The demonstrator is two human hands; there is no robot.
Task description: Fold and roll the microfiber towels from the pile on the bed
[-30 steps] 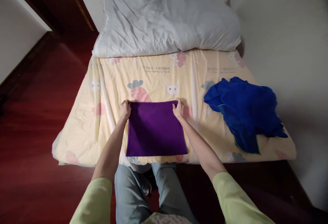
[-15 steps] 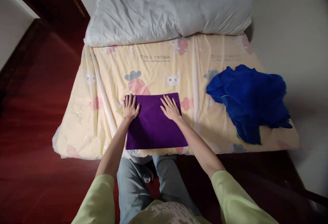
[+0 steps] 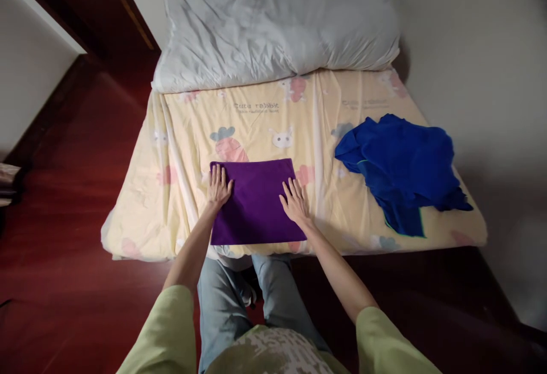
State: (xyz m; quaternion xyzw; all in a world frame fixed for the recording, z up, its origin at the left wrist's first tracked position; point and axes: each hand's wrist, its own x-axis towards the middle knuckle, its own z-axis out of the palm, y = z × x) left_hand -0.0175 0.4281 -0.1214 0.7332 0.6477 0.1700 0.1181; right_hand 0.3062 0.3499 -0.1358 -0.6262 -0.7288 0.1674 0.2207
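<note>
A purple cloth (image 3: pixel 256 206), folded into a flat rectangle, lies on the bed near its front edge. My left hand (image 3: pixel 219 187) rests on its upper left corner, palm down with fingers stretched out. Along the cloth's right edge lies my right hand (image 3: pixel 294 202), flat and with its fingers spread. Neither hand grips anything. To the right, a crumpled blue cloth (image 3: pixel 405 163) with a thin green trim sits in a loose heap, apart from both hands.
A yellow sheet (image 3: pixel 179 129) printed with rabbits and carrots covers the bed. A grey-white quilt (image 3: pixel 273 26) is bunched across the far end. A pale wall (image 3: pixel 478 77) runs along the right side, and dark red floor (image 3: pixel 77 191) shows on the left.
My right hand has slid towards me and outwards, from the cloth's upper right part to its right edge. My left hand stays at the upper left corner. The view has shifted slightly.
</note>
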